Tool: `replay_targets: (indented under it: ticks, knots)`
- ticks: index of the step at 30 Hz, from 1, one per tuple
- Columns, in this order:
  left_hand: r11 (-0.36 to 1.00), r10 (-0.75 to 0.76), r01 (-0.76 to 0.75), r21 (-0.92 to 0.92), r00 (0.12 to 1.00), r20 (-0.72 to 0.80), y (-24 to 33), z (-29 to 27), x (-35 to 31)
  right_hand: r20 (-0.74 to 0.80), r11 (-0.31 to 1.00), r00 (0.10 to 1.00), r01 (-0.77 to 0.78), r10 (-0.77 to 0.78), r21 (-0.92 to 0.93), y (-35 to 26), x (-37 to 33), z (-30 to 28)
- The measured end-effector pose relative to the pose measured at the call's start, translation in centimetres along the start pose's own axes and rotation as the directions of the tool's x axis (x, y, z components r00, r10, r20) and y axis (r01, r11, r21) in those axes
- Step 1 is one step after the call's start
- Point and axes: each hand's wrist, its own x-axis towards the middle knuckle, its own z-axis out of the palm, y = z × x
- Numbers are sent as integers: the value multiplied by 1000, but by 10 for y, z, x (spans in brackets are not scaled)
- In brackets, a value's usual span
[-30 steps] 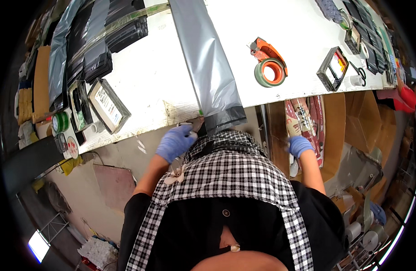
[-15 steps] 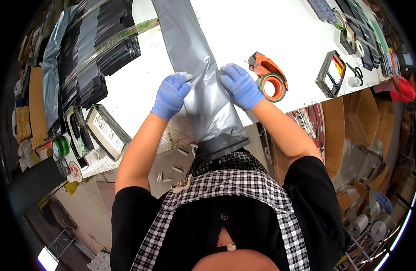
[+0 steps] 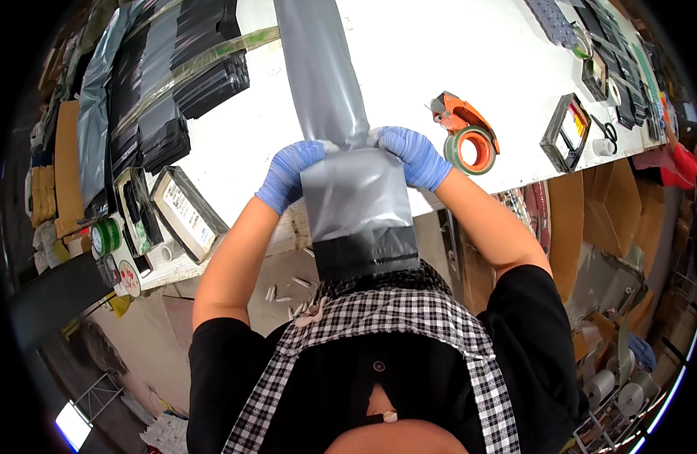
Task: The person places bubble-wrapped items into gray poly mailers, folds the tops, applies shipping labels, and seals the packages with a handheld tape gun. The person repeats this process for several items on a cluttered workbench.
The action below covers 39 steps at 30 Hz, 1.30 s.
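Observation:
A long silver-grey plastic bag (image 3: 322,76) runs from the far edge of view toward me, its black-banded end hanging over the table's near edge against my apron. My left hand (image 3: 291,172), in a blue glove, grips the bag's left side, and the fingertips go behind or under the plastic. My right hand (image 3: 413,157), gloved alike, grips the right side at the same level. Between the hands the plastic is gathered into a crease, with the near part standing out flat and wide. Right of my right hand lies an orange tape dispenser (image 3: 469,136) with a tape roll.
Stacks of black and grey bags (image 3: 204,87), bundled with tape, lie at the left of the white table (image 3: 409,45). Black-rimmed trays stand at left (image 3: 183,216) and right (image 3: 566,132), with scissors (image 3: 607,132) beside the right one. Cardboard boxes (image 3: 613,204) are below the right edge.
Both hands have closed on the bag's sides and drawn in slightly toward me. The bag has creased between them, and its near end has spread flatter. The view has shifted a little.

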Motion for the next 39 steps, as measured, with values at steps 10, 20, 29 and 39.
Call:
replay_targets:
  ticks: [10,20,29,39]
  knots:
    - [758,-451,189,-624,844,-291,111,65,-96,-259,892,897,-247,358,379,-69,-76,57]
    - [829,-323,536,160,692,-645,80,46,-40,-440,819,744,-573,503,-34,-58,-9,71]
    - [621,49,318,716,896,-440,101,78,-48,-512,932,847,-290,146,-215,-56,-26,68]
    - [787,-174,238,569,971,-164,94,80,-104,-240,901,971,-122,21,-416,-59,-35,73]
